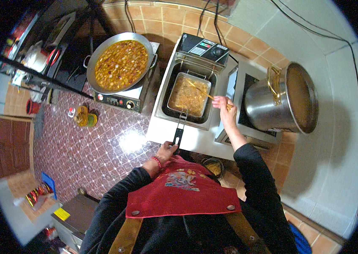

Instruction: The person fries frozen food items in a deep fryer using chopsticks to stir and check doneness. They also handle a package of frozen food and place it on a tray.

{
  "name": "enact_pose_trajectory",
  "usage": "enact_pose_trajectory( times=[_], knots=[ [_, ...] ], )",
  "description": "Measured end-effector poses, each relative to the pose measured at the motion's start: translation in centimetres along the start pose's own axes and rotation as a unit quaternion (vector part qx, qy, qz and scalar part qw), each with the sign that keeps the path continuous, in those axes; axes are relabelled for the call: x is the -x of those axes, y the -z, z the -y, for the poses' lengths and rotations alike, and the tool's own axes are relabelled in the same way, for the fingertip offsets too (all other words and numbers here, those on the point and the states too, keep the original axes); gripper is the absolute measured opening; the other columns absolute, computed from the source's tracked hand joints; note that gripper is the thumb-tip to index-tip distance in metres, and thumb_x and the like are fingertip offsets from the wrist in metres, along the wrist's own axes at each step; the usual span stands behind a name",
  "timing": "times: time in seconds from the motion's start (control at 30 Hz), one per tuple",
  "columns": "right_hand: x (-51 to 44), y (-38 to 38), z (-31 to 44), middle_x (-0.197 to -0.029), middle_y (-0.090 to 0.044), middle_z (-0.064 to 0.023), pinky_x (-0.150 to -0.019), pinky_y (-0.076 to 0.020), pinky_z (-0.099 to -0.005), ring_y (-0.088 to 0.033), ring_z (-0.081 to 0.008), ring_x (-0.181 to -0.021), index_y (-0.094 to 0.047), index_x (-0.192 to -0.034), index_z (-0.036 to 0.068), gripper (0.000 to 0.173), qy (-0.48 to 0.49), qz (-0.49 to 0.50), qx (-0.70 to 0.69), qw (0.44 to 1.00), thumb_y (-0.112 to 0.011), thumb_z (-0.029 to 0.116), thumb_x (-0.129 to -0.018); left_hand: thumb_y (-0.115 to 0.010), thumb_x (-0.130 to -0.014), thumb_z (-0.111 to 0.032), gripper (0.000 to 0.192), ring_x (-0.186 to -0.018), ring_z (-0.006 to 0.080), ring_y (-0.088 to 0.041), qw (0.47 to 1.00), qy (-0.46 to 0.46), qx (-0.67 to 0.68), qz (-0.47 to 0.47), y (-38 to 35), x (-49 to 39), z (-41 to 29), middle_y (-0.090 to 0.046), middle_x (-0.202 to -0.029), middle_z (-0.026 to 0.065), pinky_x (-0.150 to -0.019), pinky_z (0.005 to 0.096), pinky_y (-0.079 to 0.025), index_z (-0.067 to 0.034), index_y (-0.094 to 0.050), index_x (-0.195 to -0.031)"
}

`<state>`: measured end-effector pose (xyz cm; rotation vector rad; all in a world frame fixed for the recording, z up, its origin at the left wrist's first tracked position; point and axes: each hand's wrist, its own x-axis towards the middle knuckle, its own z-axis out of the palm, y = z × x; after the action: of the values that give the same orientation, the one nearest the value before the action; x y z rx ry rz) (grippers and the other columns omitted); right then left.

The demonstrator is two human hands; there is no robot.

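An electric deep fryer (159, 108) stands straight before me, its fry basket (171, 101) sunk in bubbling oil (188, 96). Small pieces of food look to be in the oil, but the foam hides their shape. My right hand (226, 109) grips wooden chopsticks (205, 94), whose tips reach into the basket. At the front edge of the fryer, my left hand (167, 150) is at the end of the basket's black handle (178, 136), with the fingers closed around it.
Left of the fryer, a wide two-handled pan (91, 74) of chunky stew sits on an induction cooker (118, 101). To the right, a tall steel stockpot (263, 104) with brass-coloured handles stands on another cooker (248, 138). Oil bottles (85, 116) rest on the patterned floor (102, 149). Black cables (352, 54) hang along the wall.
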<state>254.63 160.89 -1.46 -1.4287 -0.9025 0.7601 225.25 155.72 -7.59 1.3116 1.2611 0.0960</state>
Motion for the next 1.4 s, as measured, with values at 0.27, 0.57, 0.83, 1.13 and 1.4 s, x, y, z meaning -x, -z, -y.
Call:
enact_pose_trajectory(
  times=[0.27,0.57,0.83,1.13,1.4],
  knots=[
    [-7.2,-1.2,-4.4,-0.084,-0.064,-0.011,-0.065,-0.0526,-0.0267,-0.063,-0.0163,-0.072,-0.061,-0.088,-0.004,0.035,-0.023,0.085,-0.032,0.996,-0.05,0.03,-0.092,-0.053,-0.088,-0.015,0.029,-0.059,0.0189,-0.062,0.975,0.044,0.207,-0.071,-2.2,2.9,-2.0,-0.063,-0.077,0.0117,-0.051,0.0309,-0.051,0.006,-0.047,-0.106],
    [-6.6,-1.5,-8.0,-0.091,-0.065,-0.0176,-0.068,-0.0545,-0.0312,-0.065,-0.0219,-0.075,-0.062,-0.09,-0.007,0.051,-0.123,0.117,-0.026,0.985,-0.046,0.041,-0.092,-0.055,-0.086,-0.011,0.023,-0.053,0.0139,-0.057,0.96,0.034,0.229,-0.159,-3.8,2.0,-1.1,-0.063,-0.072,0.0105,-0.048,0.0272,-0.048,0.006,-0.053,-0.101],
    [-4.7,1.2,0.4,-0.087,-0.065,-0.0171,-0.064,-0.0552,-0.0304,-0.066,-0.0226,-0.072,-0.063,-0.086,-0.007,0.053,-0.082,0.212,0.02,0.974,-0.042,0.041,-0.094,-0.058,-0.085,-0.015,0.025,-0.066,0.0134,-0.055,0.969,0.058,0.192,-0.144,-3.6,1.9,-0.6,-0.061,-0.08,0.0085,-0.058,0.0281,-0.046,0.004,-0.054,-0.101],
    [-5.0,-3.8,-4.8,-0.08,-0.064,-0.0179,-0.055,-0.057,-0.0309,-0.066,-0.0251,-0.062,-0.056,-0.09,-0.006,0.033,-0.2,0.16,-0.05,0.965,-0.055,0.027,-0.089,-0.058,-0.084,-0.013,0.026,-0.055,0.0132,-0.057,0.969,0.037,0.186,-0.157,-3.4,2.5,-2.2,-0.065,-0.072,0.0102,-0.05,0.0276,-0.046,0.007,-0.054,-0.101],
    [-7.1,-1.2,-4.1,-0.079,-0.063,-0.0201,-0.055,-0.0575,-0.0332,-0.066,-0.0275,-0.063,-0.056,-0.083,-0.008,0.036,-0.137,0.105,-0.092,0.981,-0.055,0.028,-0.09,-0.054,-0.086,-0.011,0.026,-0.051,0.0127,-0.056,0.961,0.03,0.238,-0.135,-3.7,2.0,-1.2,-0.064,-0.072,0.0102,-0.045,0.0265,-0.046,0.008,-0.051,-0.103]
  ],
)
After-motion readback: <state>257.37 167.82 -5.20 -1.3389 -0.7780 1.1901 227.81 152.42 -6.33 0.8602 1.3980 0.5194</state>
